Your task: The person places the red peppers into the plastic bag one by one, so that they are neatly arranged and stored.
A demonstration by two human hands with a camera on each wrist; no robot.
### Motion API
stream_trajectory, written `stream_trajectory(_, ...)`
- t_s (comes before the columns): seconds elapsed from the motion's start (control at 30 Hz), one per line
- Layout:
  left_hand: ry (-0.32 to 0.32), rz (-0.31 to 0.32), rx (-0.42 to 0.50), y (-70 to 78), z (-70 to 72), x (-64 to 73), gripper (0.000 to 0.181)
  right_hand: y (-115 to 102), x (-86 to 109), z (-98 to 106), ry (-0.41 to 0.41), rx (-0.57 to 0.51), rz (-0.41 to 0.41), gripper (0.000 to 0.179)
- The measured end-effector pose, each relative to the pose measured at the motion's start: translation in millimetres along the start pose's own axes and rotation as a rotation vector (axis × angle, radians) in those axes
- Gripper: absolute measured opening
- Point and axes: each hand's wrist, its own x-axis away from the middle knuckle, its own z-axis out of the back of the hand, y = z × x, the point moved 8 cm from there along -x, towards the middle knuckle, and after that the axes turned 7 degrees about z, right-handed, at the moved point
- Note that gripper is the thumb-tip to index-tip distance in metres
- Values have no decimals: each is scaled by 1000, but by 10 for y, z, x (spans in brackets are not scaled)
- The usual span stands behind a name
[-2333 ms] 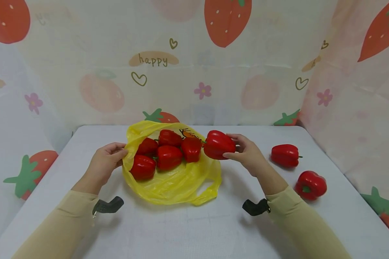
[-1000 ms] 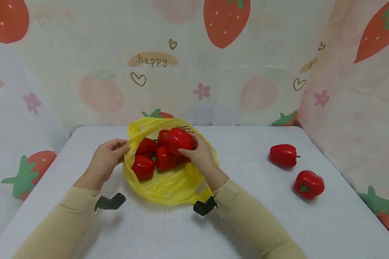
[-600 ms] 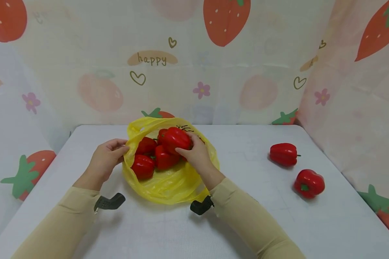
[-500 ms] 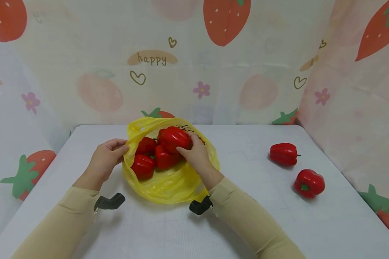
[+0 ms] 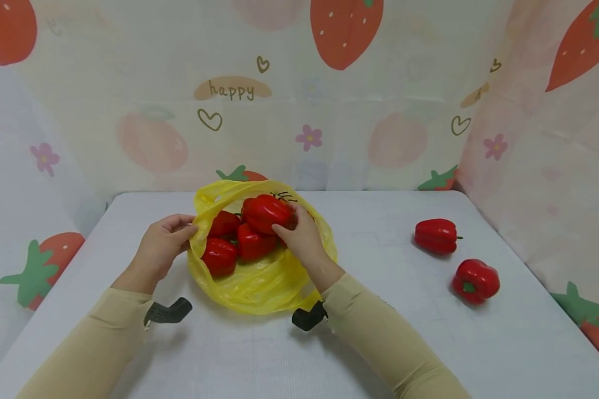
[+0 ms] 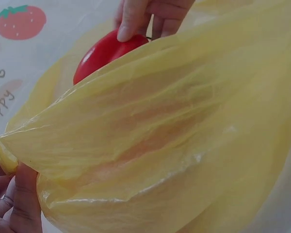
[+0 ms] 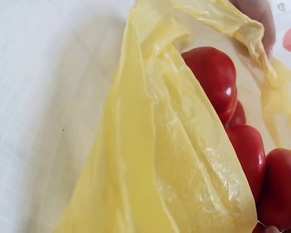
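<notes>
A yellow plastic bag (image 5: 264,293) lies with its mouth facing me, and several red bell peppers (image 5: 219,257) are inside it. My left hand (image 5: 161,248) pinches the left edge of the bag's rim; the left wrist view shows the thumb and fingers gripping the plastic (image 6: 24,141). My right hand (image 5: 305,238) reaches into the mouth and holds another red bell pepper (image 5: 266,213) above the peppers in the bag. In the right wrist view the bag (image 7: 184,165) covers much of the scene, and the held pepper (image 7: 283,189) is at the right edge.
Two more red bell peppers lie on the white table (image 5: 219,360) to the right, one on its side (image 5: 436,236) and one with its green stem end forward (image 5: 476,281). A strawberry-print cloth (image 5: 299,111) hangs behind and at the sides.
My right hand has carried the bell pepper leftward from outside the bag into its mouth. Over the last half second it has barely moved. My left hand keeps its hold on the rim.
</notes>
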Motion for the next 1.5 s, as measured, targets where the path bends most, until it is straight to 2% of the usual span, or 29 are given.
stream_trajectory(0.53,5,17,3,-20,1,-5,42,54,19,-7,-21,-22,-17,57)
stream_trajectory(0.77,5,20,5,-46,-4,-12,42,54,51,21,-33,-64,2,56)
stream_trajectory(0.97,6,14,1,-38,-2,-2,42,33,106,55,-51,-107,-25,54)
stream_trajectory(1.5,15,13,-4,-65,9,-5,42,-55,191,453,-48,-114,-15,49)
